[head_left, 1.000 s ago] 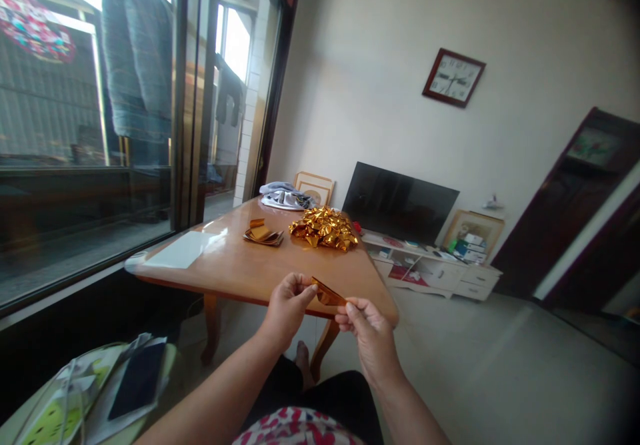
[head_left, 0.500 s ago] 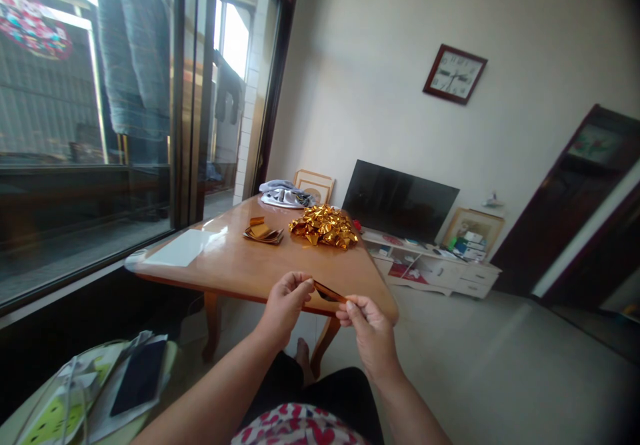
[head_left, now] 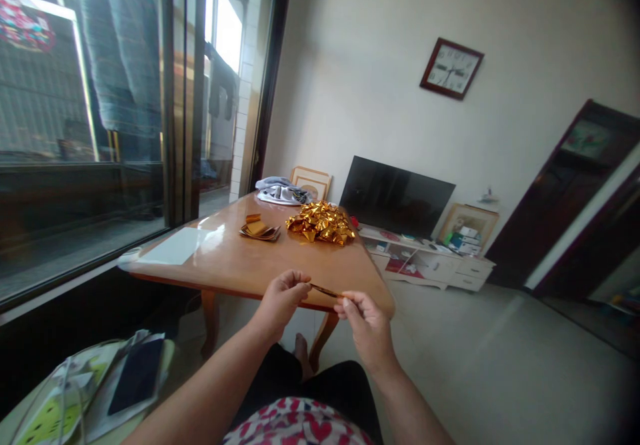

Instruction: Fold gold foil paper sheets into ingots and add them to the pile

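Between my two hands a narrow piece of gold foil paper [head_left: 326, 290] is stretched, seen almost edge-on. My left hand [head_left: 284, 300] pinches its left end between thumb and fingers. At the other end, my right hand [head_left: 366, 318] grips it the same way. Both hands are just in front of the table's near edge. Beyond them on the wooden table [head_left: 240, 265] lies a heap of shiny folded gold foil pieces [head_left: 321, 223]. To its left sits a small stack of gold-brown paper sheets [head_left: 260, 230].
A white sheet [head_left: 173, 245] lies on the table's left, and folded cloth [head_left: 281, 190] at its far end. On a stool at lower left are a dark phone [head_left: 137, 375] and a cable. A television [head_left: 397, 195] stands on a low white cabinet [head_left: 440, 268] behind.
The foil paper has gone from a slightly open, wider shape to a thin strip between my fingers. Both hands keep their pinch; the view has shifted slightly.
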The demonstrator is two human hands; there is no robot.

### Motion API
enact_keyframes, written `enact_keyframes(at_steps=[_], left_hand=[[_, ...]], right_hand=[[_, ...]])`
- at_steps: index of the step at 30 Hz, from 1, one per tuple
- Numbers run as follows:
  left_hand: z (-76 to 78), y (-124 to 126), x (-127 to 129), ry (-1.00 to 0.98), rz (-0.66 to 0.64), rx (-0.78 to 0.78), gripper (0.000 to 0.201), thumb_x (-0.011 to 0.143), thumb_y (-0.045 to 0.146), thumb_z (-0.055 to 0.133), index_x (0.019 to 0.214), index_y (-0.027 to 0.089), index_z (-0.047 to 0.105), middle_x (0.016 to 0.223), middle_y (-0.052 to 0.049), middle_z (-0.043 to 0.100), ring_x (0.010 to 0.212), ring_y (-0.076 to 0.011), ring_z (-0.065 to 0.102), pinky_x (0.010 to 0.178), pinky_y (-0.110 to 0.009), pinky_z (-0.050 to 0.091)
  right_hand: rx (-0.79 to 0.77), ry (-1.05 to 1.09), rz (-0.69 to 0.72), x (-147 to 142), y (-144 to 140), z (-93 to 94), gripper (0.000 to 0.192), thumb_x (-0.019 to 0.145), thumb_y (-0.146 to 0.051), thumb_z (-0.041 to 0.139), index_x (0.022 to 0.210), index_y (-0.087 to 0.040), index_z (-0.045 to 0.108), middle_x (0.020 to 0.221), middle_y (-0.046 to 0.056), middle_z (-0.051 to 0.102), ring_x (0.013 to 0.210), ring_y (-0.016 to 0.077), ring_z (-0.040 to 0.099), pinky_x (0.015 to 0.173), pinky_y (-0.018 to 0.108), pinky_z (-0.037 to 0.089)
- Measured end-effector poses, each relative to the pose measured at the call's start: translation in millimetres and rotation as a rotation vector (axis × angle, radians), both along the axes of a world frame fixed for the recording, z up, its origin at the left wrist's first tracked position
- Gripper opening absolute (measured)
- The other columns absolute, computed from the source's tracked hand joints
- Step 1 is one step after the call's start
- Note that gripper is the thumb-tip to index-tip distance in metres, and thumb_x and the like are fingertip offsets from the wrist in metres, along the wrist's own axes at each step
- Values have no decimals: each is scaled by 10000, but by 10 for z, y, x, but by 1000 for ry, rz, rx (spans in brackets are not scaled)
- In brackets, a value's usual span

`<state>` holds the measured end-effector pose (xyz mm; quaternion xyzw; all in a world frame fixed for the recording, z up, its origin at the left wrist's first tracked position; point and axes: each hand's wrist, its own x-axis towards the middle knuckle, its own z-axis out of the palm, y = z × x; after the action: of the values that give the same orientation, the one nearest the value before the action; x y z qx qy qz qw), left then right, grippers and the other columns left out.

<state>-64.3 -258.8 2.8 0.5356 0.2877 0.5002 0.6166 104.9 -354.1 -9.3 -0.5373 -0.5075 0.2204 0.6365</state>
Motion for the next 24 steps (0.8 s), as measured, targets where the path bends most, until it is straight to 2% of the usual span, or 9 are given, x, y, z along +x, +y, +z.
enact_keyframes(at_steps=[9,15,19,24], left_hand=[[-7,-5,25,7,13,-37,206,655,198,641,854,151,616,648,38,579,587,-98,478,601,-226,348],[-101,64,78,52,27,-38,111,669,189,596,775,161,574,572,54,521,535,-89,414,552,-225,300],[-148,77,106,93,69,12,88,665,199,598,737,168,556,584,51,518,546,-94,418,539,-222,298],[-166,47,169,134,182,132,126,671,252,645,726,173,563,597,52,507,549,-99,420,517,-216,303]], right_hand=[[27,-54,2,7,22,-57,309,894,-445,628,1061,-191,680,930,80,749,858,230,736,784,347,587],[69,-235,-16,-32,-45,5,231,910,-360,609,1046,-194,694,926,81,754,868,223,725,813,334,569],[69,-233,-44,-43,-18,-2,230,904,-360,602,1036,-195,691,919,71,751,843,214,713,783,316,560],[21,-183,-99,-53,75,-32,231,872,-365,626,1006,-184,675,896,60,748,799,204,697,739,299,540]])
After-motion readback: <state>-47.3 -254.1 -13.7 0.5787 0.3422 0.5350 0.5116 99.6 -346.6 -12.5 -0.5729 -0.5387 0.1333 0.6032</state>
